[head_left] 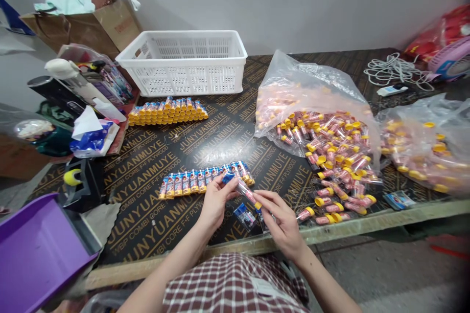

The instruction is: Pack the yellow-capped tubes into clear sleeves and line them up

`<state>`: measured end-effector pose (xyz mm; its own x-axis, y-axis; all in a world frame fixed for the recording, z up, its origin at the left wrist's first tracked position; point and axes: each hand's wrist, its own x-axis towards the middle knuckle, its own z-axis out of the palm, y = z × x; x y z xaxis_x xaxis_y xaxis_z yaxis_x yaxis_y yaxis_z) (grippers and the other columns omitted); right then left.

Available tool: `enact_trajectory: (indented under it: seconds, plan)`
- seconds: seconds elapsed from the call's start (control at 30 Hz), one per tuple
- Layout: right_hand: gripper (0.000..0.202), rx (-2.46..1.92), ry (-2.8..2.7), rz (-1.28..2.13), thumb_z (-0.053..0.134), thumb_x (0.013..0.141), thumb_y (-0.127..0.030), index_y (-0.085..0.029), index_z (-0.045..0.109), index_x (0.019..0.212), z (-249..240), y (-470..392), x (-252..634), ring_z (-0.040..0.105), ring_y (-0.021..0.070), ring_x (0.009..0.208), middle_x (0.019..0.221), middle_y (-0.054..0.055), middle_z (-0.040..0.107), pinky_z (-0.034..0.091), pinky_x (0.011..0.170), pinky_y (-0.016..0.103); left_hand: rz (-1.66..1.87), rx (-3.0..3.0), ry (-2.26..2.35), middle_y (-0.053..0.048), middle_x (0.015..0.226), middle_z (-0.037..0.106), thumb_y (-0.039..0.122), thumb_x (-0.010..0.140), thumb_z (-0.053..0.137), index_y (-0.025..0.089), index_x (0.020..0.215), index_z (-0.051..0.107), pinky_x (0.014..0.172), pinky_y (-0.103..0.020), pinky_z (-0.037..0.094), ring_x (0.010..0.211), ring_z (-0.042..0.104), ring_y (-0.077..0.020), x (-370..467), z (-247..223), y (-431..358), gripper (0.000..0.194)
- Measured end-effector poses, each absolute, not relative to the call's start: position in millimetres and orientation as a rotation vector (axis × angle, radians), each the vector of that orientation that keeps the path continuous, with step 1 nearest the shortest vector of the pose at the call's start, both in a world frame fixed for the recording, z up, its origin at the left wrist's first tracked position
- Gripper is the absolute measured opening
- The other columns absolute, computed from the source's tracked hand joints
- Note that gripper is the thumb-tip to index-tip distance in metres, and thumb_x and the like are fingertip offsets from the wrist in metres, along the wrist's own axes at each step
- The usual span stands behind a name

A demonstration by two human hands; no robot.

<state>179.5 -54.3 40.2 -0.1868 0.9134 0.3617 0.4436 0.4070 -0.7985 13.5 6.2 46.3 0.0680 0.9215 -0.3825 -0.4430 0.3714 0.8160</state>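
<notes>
In front of me both hands hold a small clear tube (246, 190) with pink contents and a yellow cap. My right hand (281, 220) pinches its yellow-capped end. At the other end, my left hand (216, 200) pinches a small blue printed sleeve (228, 177), touching or close to the tube; the fingers hide the exact contact. Just behind the left hand lies a row of tubes in blue printed sleeves (191, 182). Loose flat sleeves (245, 216) lie on the table between my hands. Unsleeved tubes (330, 205) are scattered to the right of my right hand.
A clear plastic bag (290, 73) spills many tubes; another tube bag (433, 156) lies farther right. Stacked sleeved tubes (165, 111) sit before a white basket (183, 76). At left are a tape dispenser (86, 186) and purple dustpan (36, 249). A white cable (392, 71) lies back right.
</notes>
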Motion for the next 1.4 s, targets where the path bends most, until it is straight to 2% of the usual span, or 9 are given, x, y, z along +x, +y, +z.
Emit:
enact_trajectory:
  seconds: [0.13,0.27,0.37,0.53,0.67,1.07,1.23,1.3,1.4]
  plan:
    - [0.054,-1.204,-1.794,0.612,0.049,0.080,-0.007,-0.031,0.050,0.128,33,-51,180,0.058,0.0189,0.099,0.107,0.006,0.055,0.052,0.085,0.035,0.995,0.581,0.967,-0.003,0.078,0.069,0.029,0.060,0.080,0.014,0.092,0.065,0.062,-0.024,0.051,0.064,0.062,-0.0117,14,49,0,0.039]
    - [0.078,-1.207,-1.797,0.609,0.055,0.070,-0.008,-0.030,0.029,0.141,33,-46,183,0.050,0.0250,0.115,0.133,0.010,0.039,0.048,0.094,0.044,0.780,0.653,0.906,-0.006,0.076,0.069,0.032,0.060,0.079,0.011,0.089,0.068,0.062,-0.023,0.050,0.063,0.062,-0.0123,16,53,-8,0.037]
    - [0.085,-1.119,-1.835,0.737,0.054,0.066,-0.009,-0.029,0.022,0.143,35,-44,185,0.043,0.0278,0.125,0.147,0.010,0.024,0.044,0.099,0.046,0.701,0.695,0.888,-0.006,0.071,0.067,0.039,0.064,0.075,0.010,0.082,0.070,0.058,-0.023,0.048,0.059,0.059,-0.0117,19,55,-15,0.035]
    - [0.086,-0.974,-1.867,0.947,0.050,0.062,-0.006,-0.025,0.023,0.142,35,-45,187,0.047,0.0256,0.124,0.138,0.010,0.043,0.040,0.104,0.044,0.654,0.692,0.873,-0.005,0.067,0.065,0.039,0.062,0.077,0.010,0.077,0.070,0.055,-0.022,0.047,0.056,0.057,-0.0110,23,53,-21,0.034]
    - [0.085,-0.985,-1.803,0.978,0.051,0.061,-0.006,-0.024,0.026,0.140,33,-47,185,0.050,0.0249,0.121,0.134,0.010,0.046,0.042,0.102,0.042,0.655,0.676,0.871,-0.004,0.066,0.065,0.039,0.061,0.077,0.010,0.078,0.070,0.054,-0.022,0.046,0.054,0.057,-0.0104,23,51,-23,0.034]
    - [0.082,-0.956,-1.714,1.011,0.052,0.063,-0.007,-0.024,0.026,0.139,29,-46,178,0.048,0.0246,0.123,0.135,0.011,0.046,0.042,0.103,0.042,0.694,0.673,0.884,-0.003,0.066,0.066,0.039,0.062,0.077,0.011,0.078,0.069,0.053,-0.021,0.045,0.054,0.058,-0.0106,24,51,-24,0.033]
    - [0.089,-1.010,-1.747,1.004,0.061,0.072,-0.017,-0.029,0.012,0.145,31,-43,187,0.043,0.0250,0.128,0.149,0.011,0.026,0.039,0.105,0.045,0.776,0.865,1.039,-0.004,0.064,0.066,0.044,0.064,0.073,0.012,0.074,0.065,0.054,-0.025,0.045,0.054,0.059,-0.0131,9,48,-3,0.035]
    - [0.089,-1.116,-1.749,0.935,0.063,0.074,-0.021,-0.030,0.010,0.145,32,-41,199,0.041,0.0253,0.129,0.151,0.010,0.020,0.036,0.107,0.047,0.882,1.053,1.287,-0.001,0.058,0.063,0.045,0.064,0.072,0.013,0.085,0.064,0.053,-0.025,0.043,0.051,0.057,-0.0138,-4,44,13,0.039]
    - [0.076,-1.285,-1.756,0.802,0.060,0.079,-0.025,-0.030,0.019,0.143,33,-38,220,0.040,0.0249,0.129,0.148,0.009,0.027,0.036,0.106,0.047,0.917,1.392,1.688,0.005,0.050,0.056,0.043,0.065,0.073,0.016,0.111,0.055,0.053,-0.025,0.039,0.050,0.056,-0.0164,-22,36,38,0.057]
